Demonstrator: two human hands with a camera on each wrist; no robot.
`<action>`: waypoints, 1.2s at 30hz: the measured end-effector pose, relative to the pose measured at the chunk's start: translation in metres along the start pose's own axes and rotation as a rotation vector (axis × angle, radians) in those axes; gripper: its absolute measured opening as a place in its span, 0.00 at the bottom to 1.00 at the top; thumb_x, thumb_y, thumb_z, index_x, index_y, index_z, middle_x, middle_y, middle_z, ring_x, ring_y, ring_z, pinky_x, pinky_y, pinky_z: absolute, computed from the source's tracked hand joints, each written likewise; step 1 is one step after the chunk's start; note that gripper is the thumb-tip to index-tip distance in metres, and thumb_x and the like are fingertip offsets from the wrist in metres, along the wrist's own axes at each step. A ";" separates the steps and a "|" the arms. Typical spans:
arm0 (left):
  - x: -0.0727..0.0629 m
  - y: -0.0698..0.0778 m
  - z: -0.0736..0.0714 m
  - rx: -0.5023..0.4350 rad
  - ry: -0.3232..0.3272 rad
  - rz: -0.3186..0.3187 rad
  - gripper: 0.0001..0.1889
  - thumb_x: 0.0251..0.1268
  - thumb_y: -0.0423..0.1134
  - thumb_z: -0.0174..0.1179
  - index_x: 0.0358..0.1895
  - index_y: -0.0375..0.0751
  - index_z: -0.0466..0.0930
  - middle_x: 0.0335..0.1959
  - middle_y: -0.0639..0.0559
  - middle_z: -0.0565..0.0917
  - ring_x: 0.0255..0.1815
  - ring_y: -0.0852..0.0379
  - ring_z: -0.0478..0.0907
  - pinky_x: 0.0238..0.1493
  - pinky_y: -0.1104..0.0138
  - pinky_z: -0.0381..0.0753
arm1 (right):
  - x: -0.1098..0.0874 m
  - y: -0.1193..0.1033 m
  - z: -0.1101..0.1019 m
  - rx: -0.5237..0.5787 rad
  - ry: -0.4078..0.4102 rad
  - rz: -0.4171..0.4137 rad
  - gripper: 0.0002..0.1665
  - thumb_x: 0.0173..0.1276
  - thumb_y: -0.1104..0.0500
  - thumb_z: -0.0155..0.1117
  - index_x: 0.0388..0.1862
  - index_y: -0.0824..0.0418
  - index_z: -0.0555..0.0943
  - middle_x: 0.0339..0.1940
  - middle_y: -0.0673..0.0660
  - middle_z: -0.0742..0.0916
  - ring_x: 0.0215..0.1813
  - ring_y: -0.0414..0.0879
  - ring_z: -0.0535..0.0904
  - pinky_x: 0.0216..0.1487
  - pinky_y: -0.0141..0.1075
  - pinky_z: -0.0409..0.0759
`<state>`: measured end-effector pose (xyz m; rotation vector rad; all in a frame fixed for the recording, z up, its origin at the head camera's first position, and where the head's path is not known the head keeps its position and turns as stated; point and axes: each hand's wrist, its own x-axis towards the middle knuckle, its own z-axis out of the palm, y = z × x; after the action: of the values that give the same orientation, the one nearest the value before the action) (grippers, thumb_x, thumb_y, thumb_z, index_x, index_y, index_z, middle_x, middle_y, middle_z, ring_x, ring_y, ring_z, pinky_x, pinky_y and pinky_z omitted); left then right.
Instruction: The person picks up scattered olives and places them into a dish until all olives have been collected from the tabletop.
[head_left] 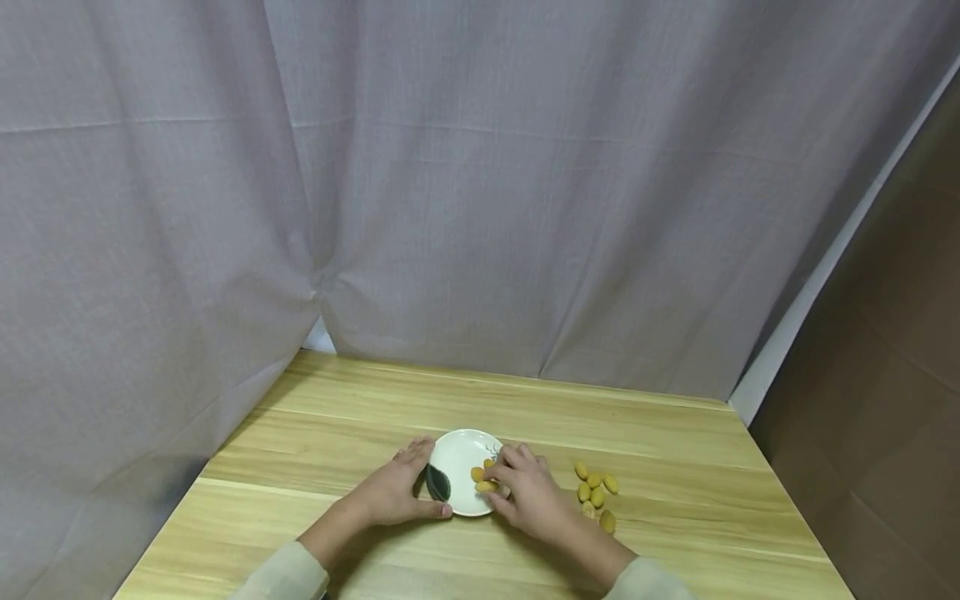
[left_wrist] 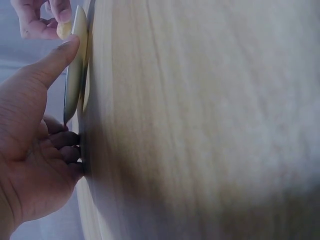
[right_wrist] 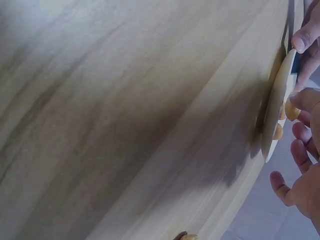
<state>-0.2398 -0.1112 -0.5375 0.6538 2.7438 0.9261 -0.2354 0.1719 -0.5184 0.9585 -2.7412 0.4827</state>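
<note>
A small white plate (head_left: 454, 457) with a dark green leaf-shaped patch on its left side rests on the table. My left hand (head_left: 397, 492) holds its left rim, thumb at the near edge and fingers round the far side. Over the plate's right half, my right hand (head_left: 536, 497) pinches a small yellow oval fruit (right_wrist: 293, 110), kumquat-like, between thumb and forefinger. Below those fingertips, a few orange-yellow fruits (head_left: 477, 473) lie on the plate, partly hidden by the right hand in the head view.
Several more yellow oval fruits (head_left: 584, 492) lie loosely grouped on the wooden table (head_left: 360, 408), right of the right hand. Grey cloth (head_left: 480, 250) hangs behind the table and along its left side. A brown panel (head_left: 877, 417) stands beyond the right edge.
</note>
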 end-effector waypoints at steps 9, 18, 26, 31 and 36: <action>-0.003 0.002 -0.001 -0.016 -0.004 -0.006 0.67 0.63 0.71 0.75 0.89 0.27 0.51 0.91 0.32 0.55 0.93 0.32 0.51 0.92 0.38 0.55 | 0.001 -0.004 0.007 -0.006 -0.015 -0.010 0.12 0.70 0.54 0.81 0.51 0.52 0.93 0.46 0.44 0.81 0.51 0.39 0.70 0.50 0.36 0.71; -0.003 0.002 -0.001 -0.023 -0.002 -0.006 0.67 0.63 0.71 0.75 0.89 0.27 0.51 0.91 0.32 0.55 0.93 0.32 0.51 0.91 0.37 0.55 | 0.002 -0.004 0.011 -0.021 -0.033 -0.003 0.11 0.72 0.53 0.80 0.51 0.51 0.93 0.46 0.44 0.79 0.50 0.39 0.69 0.48 0.37 0.71; -0.001 0.001 -0.001 -0.018 -0.002 -0.008 0.67 0.62 0.71 0.75 0.89 0.28 0.51 0.92 0.33 0.55 0.93 0.33 0.51 0.91 0.37 0.56 | 0.005 -0.004 0.009 -0.032 -0.067 0.001 0.11 0.73 0.53 0.79 0.52 0.51 0.93 0.46 0.45 0.79 0.50 0.39 0.69 0.46 0.36 0.70; -0.001 0.001 -0.001 -0.023 -0.009 -0.016 0.67 0.63 0.72 0.75 0.89 0.29 0.50 0.92 0.35 0.54 0.93 0.33 0.50 0.91 0.37 0.56 | 0.006 -0.004 0.008 -0.026 -0.084 0.009 0.10 0.74 0.52 0.78 0.52 0.51 0.94 0.45 0.45 0.79 0.49 0.40 0.68 0.45 0.35 0.68; -0.001 0.000 0.000 -0.022 -0.003 -0.007 0.67 0.63 0.72 0.75 0.89 0.29 0.50 0.92 0.34 0.54 0.93 0.32 0.51 0.91 0.36 0.57 | 0.007 -0.005 0.007 -0.017 -0.087 0.017 0.10 0.74 0.53 0.79 0.51 0.51 0.94 0.45 0.45 0.78 0.49 0.40 0.68 0.44 0.35 0.67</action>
<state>-0.2392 -0.1118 -0.5373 0.6407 2.7272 0.9515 -0.2381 0.1620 -0.5218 0.9752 -2.8275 0.4300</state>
